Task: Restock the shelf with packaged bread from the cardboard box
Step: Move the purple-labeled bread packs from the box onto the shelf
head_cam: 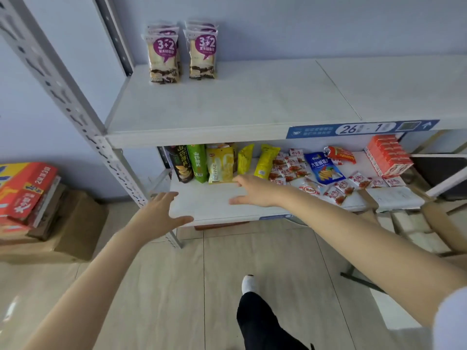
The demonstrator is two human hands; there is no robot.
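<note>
Two upright rows of packaged bread stand at the back left of the white upper shelf, one row to the left of the other; the packs carry purple "3+2" labels. My left hand hovers open, fingers spread, at the front left corner of the lower shelf. Over that lower shelf my right hand is open too, palm down, holding nothing. At the right edge the cardboard box shows only in part, with pale packs inside.
The lower shelf holds snack bags, several small red-and-white packets and red cartons. A slotted metal upright frames the rack's left side. Stacked boxes sit on the floor at left. My leg and foot are below.
</note>
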